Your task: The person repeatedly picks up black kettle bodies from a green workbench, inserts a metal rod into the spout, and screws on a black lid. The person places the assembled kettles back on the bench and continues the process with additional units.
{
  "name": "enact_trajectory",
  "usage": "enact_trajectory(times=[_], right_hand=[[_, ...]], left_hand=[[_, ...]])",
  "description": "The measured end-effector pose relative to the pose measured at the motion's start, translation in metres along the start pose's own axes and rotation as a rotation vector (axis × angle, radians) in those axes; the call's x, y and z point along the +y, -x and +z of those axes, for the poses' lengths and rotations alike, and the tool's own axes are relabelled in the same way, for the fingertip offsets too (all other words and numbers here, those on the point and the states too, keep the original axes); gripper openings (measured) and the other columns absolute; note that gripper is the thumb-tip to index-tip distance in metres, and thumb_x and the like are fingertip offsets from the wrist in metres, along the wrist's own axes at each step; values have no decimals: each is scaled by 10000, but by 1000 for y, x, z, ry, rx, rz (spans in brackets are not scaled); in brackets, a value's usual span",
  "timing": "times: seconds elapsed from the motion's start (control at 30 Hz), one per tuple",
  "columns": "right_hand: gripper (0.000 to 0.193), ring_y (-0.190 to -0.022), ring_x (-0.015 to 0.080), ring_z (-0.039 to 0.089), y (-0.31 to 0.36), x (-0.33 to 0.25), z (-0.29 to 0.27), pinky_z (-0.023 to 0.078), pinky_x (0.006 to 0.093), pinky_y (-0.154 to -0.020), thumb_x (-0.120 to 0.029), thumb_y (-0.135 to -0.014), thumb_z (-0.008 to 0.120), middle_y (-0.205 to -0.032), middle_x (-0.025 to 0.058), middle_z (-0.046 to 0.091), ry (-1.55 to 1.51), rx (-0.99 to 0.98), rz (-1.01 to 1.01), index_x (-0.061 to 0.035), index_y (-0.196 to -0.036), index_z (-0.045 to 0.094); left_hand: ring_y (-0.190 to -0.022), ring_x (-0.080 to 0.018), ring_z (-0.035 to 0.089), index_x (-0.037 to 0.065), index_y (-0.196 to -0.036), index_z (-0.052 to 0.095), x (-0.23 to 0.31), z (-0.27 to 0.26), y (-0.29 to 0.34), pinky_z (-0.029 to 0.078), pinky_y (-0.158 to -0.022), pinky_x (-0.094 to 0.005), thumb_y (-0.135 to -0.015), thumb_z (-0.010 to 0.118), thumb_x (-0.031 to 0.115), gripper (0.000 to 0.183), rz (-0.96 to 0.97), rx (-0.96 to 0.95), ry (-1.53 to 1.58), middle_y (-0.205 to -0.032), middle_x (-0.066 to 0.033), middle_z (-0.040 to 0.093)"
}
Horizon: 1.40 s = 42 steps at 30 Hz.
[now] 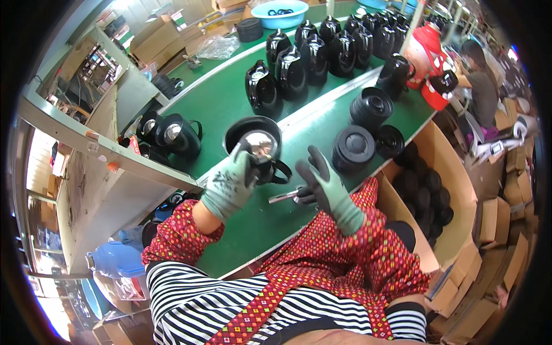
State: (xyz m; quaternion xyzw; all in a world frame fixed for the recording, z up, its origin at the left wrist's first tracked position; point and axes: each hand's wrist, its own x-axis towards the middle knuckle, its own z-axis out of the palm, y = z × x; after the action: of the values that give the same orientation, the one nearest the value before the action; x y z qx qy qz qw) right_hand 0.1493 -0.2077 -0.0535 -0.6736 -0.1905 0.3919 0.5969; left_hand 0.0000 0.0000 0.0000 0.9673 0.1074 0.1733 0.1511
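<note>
Holding a black jug (261,144) up over the green table (247,230), clamped in the left hand (230,181) on its near left side and tilted enough to show shiny silver within the dark rim. Gripping a silver rod (283,197) in the right hand (329,187), to the right of the jug and lower than its handle (282,172); pointing it leftward, apart from the jug, with one finger raised well off it. Too hidden to tell exactly which fingers pinch the rod. Wearing pale green gloves with dark fingers on both hands, plus a red patterned apron (299,270) over a striped shirt (201,293).

Facing rows of upright black jugs (316,54) beyond a white strip (328,103) running across the table. Having two stacks of round black parts (353,148) near the right hand, with another such part just beside the nearer stack. Bordered on the right by an open carton (460,195) holding many more, loosely heaped. Seeing on the left a few other jugs (181,138) grouped near the table's edge; at the far side, a blue basin (280,22) with dark rings inside and a crumpled clear bag (218,47); at the upper right, a red-and-white vessel (422,49) and, past it, a co-worker (483,86).
</note>
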Motion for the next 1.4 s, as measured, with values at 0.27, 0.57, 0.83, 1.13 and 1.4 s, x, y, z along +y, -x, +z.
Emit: enact_trajectory(times=[0.27,0.57,0.83,1.13,1.4], right_hand=[[608,-1099,153,679,75,10,-37,571,291,-917,-385,-994,762,-1257,79,694,-370,-24,-21,2,-1427,582],[703,-1175,186,678,151,23,-125,537,341,-1024,-377,-872,838,-1302,110,712,-418,-239,-81,29,-1399,611],[646,-1249,188,627,87,-17,-100,487,343,-1084,-318,-961,775,-1363,102,687,-101,-407,-56,24,-1471,572],[926,-1499,530,278,-65,33,-129,193,626,-1230,-646,-820,769,-1623,295,344,1432,393,-382,-300,-1613,438],[751,-1406,421,444,8,14,-129,361,517,-1194,-431,-902,767,-1501,233,495,801,336,-678,-152,-1557,529]], left_hand=[[-776,-273,766,44,-1308,628,77,4,43,607,-678,-346,-866,735,-5,457,410,-49,436,-1524,-234,546],[-1307,-232,608,7,-1576,445,11,138,64,530,-1079,-402,-948,744,72,698,-346,-820,1727,-1534,-139,575],[-1420,-236,534,20,-1605,393,71,136,50,457,-1198,-397,-1051,643,185,629,87,-678,1617,-1599,-148,496],[-1438,-259,522,-14,-1602,375,27,149,63,453,-1210,-389,-1112,498,178,540,-419,-557,1883,-1618,-177,463],[-1409,-260,545,-19,-1592,375,40,151,55,455,-1205,-381,-1149,422,210,501,-345,-668,1896,-1607,-172,467]])
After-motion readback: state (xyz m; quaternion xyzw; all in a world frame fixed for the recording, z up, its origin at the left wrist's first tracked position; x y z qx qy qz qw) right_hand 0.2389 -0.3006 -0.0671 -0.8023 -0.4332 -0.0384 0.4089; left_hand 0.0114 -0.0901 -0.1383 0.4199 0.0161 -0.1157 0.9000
